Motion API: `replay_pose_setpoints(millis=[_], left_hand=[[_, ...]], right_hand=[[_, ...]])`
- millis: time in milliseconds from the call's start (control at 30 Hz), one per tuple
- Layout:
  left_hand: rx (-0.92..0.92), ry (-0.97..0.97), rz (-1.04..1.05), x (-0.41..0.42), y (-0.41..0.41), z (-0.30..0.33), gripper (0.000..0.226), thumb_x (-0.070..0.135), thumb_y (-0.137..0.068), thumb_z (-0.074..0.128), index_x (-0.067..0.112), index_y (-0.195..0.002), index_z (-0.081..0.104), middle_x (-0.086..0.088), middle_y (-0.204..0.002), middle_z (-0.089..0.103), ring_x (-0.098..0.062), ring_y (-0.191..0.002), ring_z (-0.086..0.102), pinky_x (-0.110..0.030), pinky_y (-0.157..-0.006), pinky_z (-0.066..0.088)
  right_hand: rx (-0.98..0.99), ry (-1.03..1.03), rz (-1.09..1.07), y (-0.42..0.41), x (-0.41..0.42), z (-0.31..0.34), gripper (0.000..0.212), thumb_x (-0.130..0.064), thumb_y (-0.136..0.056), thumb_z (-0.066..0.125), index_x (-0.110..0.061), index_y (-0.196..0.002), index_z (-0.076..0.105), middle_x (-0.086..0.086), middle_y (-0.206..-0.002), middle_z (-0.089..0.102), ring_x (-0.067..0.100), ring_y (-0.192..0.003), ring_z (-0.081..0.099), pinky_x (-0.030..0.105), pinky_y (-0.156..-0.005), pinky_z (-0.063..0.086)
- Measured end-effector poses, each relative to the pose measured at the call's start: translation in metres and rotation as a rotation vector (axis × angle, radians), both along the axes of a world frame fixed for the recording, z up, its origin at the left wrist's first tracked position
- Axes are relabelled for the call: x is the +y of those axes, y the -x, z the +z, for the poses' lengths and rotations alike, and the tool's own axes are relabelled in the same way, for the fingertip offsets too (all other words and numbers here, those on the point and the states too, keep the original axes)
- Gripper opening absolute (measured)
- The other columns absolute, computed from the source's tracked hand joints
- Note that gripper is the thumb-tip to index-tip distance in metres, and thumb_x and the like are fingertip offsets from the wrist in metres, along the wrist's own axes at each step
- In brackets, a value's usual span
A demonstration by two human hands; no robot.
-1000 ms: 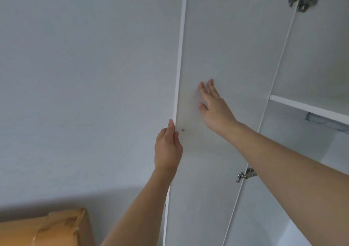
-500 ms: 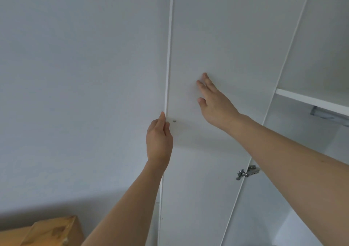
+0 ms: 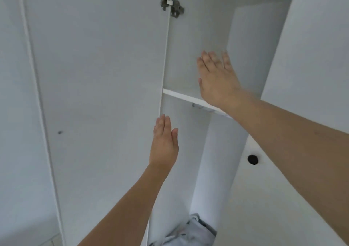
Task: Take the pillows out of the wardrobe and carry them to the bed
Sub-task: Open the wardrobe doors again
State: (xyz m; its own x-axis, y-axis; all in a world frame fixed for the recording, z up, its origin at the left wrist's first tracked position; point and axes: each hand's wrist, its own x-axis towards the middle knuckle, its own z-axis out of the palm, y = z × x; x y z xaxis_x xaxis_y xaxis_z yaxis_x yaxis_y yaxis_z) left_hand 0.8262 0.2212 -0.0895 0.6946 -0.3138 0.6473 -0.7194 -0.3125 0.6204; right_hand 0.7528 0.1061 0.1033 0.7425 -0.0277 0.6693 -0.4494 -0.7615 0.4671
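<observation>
Peeking from the bottom of the open white wardrobe, a pale patterned fabric bundle, possibly a pillow, is cut off by the frame edge. Both hands hold nothing: the left hand flat-fingered below the white shelf, the blurred right hand spread, hiding part of it.
</observation>
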Motion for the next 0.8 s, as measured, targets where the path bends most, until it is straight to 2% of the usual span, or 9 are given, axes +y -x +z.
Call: replay_pose_setpoints(millis=[67, 167, 267, 300, 367, 433, 567, 667, 800], left_hand=[[0.069, -0.031, -0.135, -0.04, 0.024, 0.002, 0.055, 0.034, -0.105, 0.026, 0.011, -0.154, 0.018, 0.0, -0.163, 0.01, -0.013, -0.149, 0.004, -0.019, -0.116, 0.001], [0.173, -0.054, -0.366, -0.086, 0.063, 0.005, 0.054, 0.035, -0.105, 0.025, 0.013, -0.154, 0.018, 0.004, -0.162, 0.013, -0.008, -0.148, 0.009, -0.018, -0.116, 0.004], [0.346, 0.014, -0.603, -0.116, 0.098, 0.011, 0.051, 0.038, -0.105, 0.027, 0.02, -0.152, 0.028, 0.01, -0.154, 0.032, -0.005, -0.142, 0.028, -0.019, -0.113, 0.018], [0.41, 0.059, -0.669, -0.123, 0.105, 0.012, 0.046, 0.039, -0.104, 0.028, 0.023, -0.145, 0.042, 0.012, -0.144, 0.047, -0.006, -0.132, 0.042, -0.02, -0.108, 0.029], [0.495, 0.143, -0.707, -0.132, 0.113, 0.012, 0.036, 0.037, -0.105, 0.03, 0.025, -0.105, 0.065, 0.012, -0.1, 0.066, -0.006, -0.092, 0.06, -0.021, -0.083, 0.044], [0.507, 0.173, -0.687, -0.131, 0.116, 0.012, 0.037, 0.031, -0.105, 0.034, 0.024, -0.077, 0.057, 0.014, -0.071, 0.058, -0.002, -0.067, 0.053, -0.013, -0.064, 0.04], [0.47, 0.146, -0.692, -0.118, 0.115, 0.015, 0.041, 0.025, -0.105, 0.038, 0.028, -0.064, 0.046, 0.019, -0.051, 0.047, 0.003, -0.05, 0.043, -0.007, -0.051, 0.033], [0.47, 0.14, -0.682, -0.114, 0.118, 0.016, 0.041, 0.025, -0.105, 0.038, 0.029, -0.065, 0.045, 0.022, -0.046, 0.047, 0.005, -0.048, 0.043, -0.006, -0.051, 0.033], [0.462, 0.169, -0.678, -0.108, 0.121, 0.012, 0.038, 0.028, -0.104, 0.039, 0.027, -0.068, 0.051, 0.022, -0.053, 0.051, 0.004, -0.051, 0.044, -0.007, -0.053, 0.035]], right_hand=[[0.004, 0.08, -0.084, 0.025, -0.021, 0.005, 0.06, -0.021, -0.096, 0.032, -0.004, -0.151, 0.016, 0.013, -0.16, 0.012, 0.027, -0.149, 0.008, 0.05, -0.118, -0.008], [-0.002, 0.172, -0.172, 0.058, -0.049, 0.009, 0.058, -0.021, -0.096, 0.033, -0.002, -0.15, 0.02, 0.015, -0.159, 0.016, 0.03, -0.148, 0.009, 0.051, -0.116, -0.01], [0.023, 0.228, -0.245, 0.086, -0.07, 0.01, 0.056, -0.023, -0.096, 0.032, -0.001, -0.147, 0.027, 0.016, -0.158, 0.018, 0.031, -0.148, 0.007, 0.054, -0.115, -0.01], [0.039, 0.253, -0.26, 0.094, -0.075, 0.008, 0.053, -0.024, -0.097, 0.031, -0.001, -0.144, 0.033, 0.015, -0.158, 0.019, 0.031, -0.148, 0.006, 0.055, -0.115, -0.01], [0.053, 0.275, -0.244, 0.103, -0.08, 0.005, 0.046, -0.026, -0.097, 0.032, -0.001, -0.131, 0.053, 0.015, -0.156, 0.025, 0.031, -0.148, 0.007, 0.057, -0.116, -0.007], [0.051, 0.274, -0.223, 0.105, -0.081, 0.002, 0.043, -0.026, -0.097, 0.034, -0.003, -0.116, 0.065, 0.015, -0.154, 0.032, 0.032, -0.148, 0.009, 0.059, -0.117, -0.003], [0.03, 0.305, -0.207, 0.104, -0.081, -0.003, 0.039, -0.024, -0.094, 0.038, -0.004, -0.103, 0.071, 0.017, -0.14, 0.048, 0.034, -0.147, 0.016, 0.06, -0.117, 0.003], [-0.042, 0.338, -0.146, 0.105, -0.084, -0.007, 0.033, -0.022, -0.091, 0.046, -0.003, -0.092, 0.073, 0.016, -0.122, 0.06, 0.034, -0.142, 0.029, 0.059, -0.116, 0.014], [-0.08, 0.362, -0.097, 0.106, -0.082, -0.009, 0.033, -0.021, -0.092, 0.045, -0.002, -0.093, 0.073, 0.015, -0.118, 0.062, 0.033, -0.141, 0.031, 0.057, -0.117, 0.015]])
